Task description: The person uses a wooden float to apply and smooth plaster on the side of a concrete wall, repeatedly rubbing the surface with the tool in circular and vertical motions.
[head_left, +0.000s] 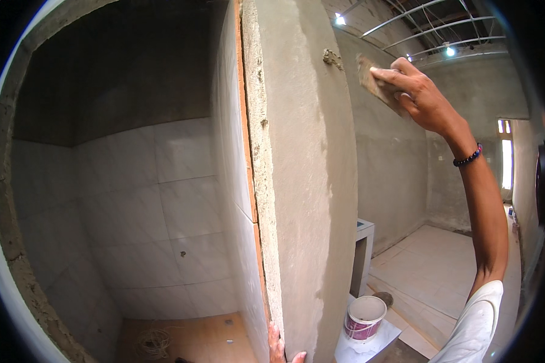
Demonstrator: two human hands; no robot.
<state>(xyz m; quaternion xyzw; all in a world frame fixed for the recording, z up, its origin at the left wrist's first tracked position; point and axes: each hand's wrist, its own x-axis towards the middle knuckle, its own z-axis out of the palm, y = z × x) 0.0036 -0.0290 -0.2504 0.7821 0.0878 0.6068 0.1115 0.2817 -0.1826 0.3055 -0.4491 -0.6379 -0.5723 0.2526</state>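
High on the right, my right hand (427,97) is closed around a flat, brownish, mortar-smeared piece (378,83), slightly blurred; its exact kind cannot be made out. The piece is held just right of the wall's end and apart from it. A rough lump of mortar (332,59) sticks to the upper part of the grey plastered wall end (300,169). Damp, darker plaster runs down its right side. At the bottom, fingertips of my left hand (277,346) rest against the wall's lower edge, thumb apart; the rest of that hand is out of the picture.
Left of the wall lies a recess with marble-patterned wall tiles (181,206) and a coil of cord (154,343) on its floor. A white and purple bucket (365,317) stands on a pale board (375,346) at the lower right, near a low counter (362,242).
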